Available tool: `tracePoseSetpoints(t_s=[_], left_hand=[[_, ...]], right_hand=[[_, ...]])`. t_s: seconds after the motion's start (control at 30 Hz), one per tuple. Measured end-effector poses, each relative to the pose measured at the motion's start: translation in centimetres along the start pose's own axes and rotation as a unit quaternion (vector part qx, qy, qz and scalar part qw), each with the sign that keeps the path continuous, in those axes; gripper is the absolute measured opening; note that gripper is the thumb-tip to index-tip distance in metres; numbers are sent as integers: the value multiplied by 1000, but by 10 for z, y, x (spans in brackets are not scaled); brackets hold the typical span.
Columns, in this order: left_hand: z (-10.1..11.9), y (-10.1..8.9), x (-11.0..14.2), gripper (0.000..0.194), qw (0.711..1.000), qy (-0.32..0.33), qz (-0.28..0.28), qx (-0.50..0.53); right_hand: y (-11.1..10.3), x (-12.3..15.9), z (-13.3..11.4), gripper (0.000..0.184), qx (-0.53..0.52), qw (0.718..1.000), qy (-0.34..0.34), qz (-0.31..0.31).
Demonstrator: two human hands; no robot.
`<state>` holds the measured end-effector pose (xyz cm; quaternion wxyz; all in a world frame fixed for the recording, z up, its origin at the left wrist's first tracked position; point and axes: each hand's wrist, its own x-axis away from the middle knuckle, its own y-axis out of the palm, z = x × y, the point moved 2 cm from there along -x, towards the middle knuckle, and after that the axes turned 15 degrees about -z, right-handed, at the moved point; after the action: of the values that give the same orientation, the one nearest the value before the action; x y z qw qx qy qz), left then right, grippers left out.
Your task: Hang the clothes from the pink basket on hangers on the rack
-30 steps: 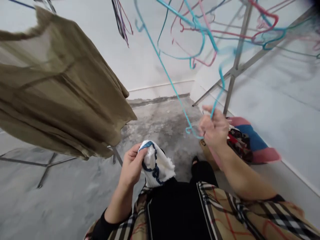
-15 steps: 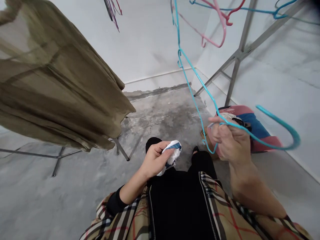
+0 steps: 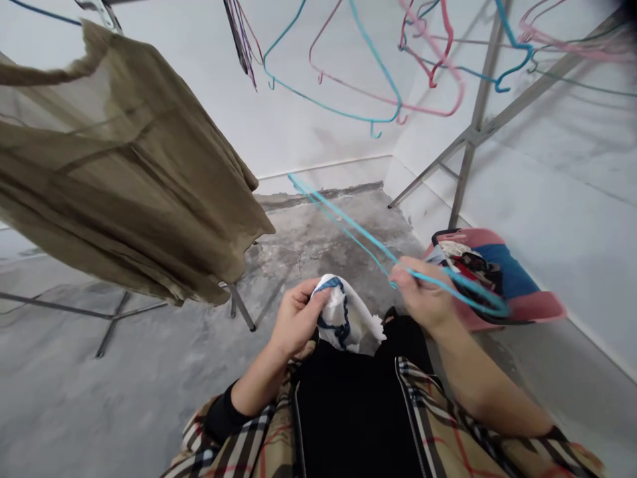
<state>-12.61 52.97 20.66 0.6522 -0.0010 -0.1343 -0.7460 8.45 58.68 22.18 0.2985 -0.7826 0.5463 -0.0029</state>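
Teal hanger (image 3: 343, 222) swung lower in right hand (image 3: 422, 290), left hand (image 3: 296, 320) bunching white cloth (image 3: 344, 312)

The person wore a tan coat (image 3: 448, 425) with black, white and red checks. The sleeves had black cuffs (image 3: 223, 415). Under the coat was a black top (image 3: 358, 411), and black pants (image 3: 405, 338) covered the legs.

olive garment (image 3: 114, 166) hanging left | coloured hangers (image 3: 318, 99) overhead | metal rack (image 3: 468, 156) right | pink-blue tub (image 3: 537, 307) holding clothes (image 3: 465, 260)
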Motion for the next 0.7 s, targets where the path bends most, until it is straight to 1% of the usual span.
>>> tracePoseSetpoints(t_s=[0.07,0.13,0.2,0.27,0.33,0.37,0.4,0.43,0.5,0.53,0.57,0.63,0.67,0.7], left_hand=[[0,1,-2,35,1000,10,-8,16],[1,6,-3,34,999,15,-25,27],[5,10,-4,34,999,26,-42,12],[12,11,-7,33,997,50,-49,-42],[19,5,-13,29,985,90,-40,-145],[22,1,-18,26,970,113,-29,-211],[24,-5,-24,25,950,133,-13,-284],[25,-11,-30,26,923,145,8,-357],[24,-21,-42,29,864,147,51,-479],[22,-24,-48,30,839,142,67,-521],[21,-26,-53,31,819,140,79,-551],[18,-25,-60,30,793,155,103,-580],[17,-24,-63,29,788,169,117,-580],[15,-22,-66,28,791,180,127,-570]], right_hand=[[26,9,9,25,-3,997,-22,-73],[51,14,20,20,-27,993,-24,-113],[66,16,32,20,-41,992,-20,-116],[67,13,42,18,-37,995,-15,-89],[54,10,50,14,-18,998,-3,-52],[44,8,51,14,-7,999,7,-31],[33,6,51,15,2,1000,17,-10],[22,4,50,16,8,1000,26,8],[1,2,43,18,14,998,35,43],[-7,1,38,18,16,998,37,56],[-14,0,34,18,20,997,38,68],[-24,2,28,19,30,995,44,80],[-27,4,27,19,33,995,48,85],[-29,6,28,19,36,994,52,89]])
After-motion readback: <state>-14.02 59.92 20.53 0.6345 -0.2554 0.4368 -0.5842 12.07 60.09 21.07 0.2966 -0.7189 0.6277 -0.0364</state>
